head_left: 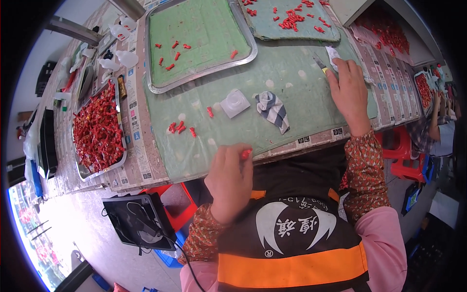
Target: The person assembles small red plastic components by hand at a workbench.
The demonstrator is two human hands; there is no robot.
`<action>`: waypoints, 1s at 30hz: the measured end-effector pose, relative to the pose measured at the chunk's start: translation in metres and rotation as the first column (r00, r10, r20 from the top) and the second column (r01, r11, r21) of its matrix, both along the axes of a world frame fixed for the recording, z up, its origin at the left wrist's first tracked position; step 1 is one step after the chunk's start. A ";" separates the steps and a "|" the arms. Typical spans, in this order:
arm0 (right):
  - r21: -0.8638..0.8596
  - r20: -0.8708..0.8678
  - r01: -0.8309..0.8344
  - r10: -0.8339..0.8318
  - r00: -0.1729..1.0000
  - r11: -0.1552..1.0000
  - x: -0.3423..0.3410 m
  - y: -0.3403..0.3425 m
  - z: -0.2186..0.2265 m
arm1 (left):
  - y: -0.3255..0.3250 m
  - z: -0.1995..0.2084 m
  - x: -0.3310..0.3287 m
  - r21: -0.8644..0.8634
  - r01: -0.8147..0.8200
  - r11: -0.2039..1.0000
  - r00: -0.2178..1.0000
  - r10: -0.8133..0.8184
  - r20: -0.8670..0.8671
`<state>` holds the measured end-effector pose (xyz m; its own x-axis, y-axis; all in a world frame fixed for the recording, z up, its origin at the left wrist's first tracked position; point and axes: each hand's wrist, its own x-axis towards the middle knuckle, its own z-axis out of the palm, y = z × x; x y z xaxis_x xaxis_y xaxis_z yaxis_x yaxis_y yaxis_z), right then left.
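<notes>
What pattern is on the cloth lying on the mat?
The cloth has dark blue-grey and white stripes, seen in the head view.

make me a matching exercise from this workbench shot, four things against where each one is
Things:
1. striped cloth
2. small red piece
3. tray heaped with red pieces
4. small knife

Places:
A. far left, on the printed paper
B. pinched in the left hand
C. just beyond the right hand
D. on the green mat, between the two hands

Pairs: 1-D, 2-B, 3-A, 4-C
</notes>
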<state>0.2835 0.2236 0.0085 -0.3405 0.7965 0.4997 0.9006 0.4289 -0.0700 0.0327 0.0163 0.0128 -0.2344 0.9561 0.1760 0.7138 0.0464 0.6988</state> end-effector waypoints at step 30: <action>-0.641 -0.720 -0.627 -0.065 0.690 0.443 -0.045 -0.142 0.024 | 0.007 -0.010 0.003 0.044 -0.036 0.998 0.980 0.044 -0.196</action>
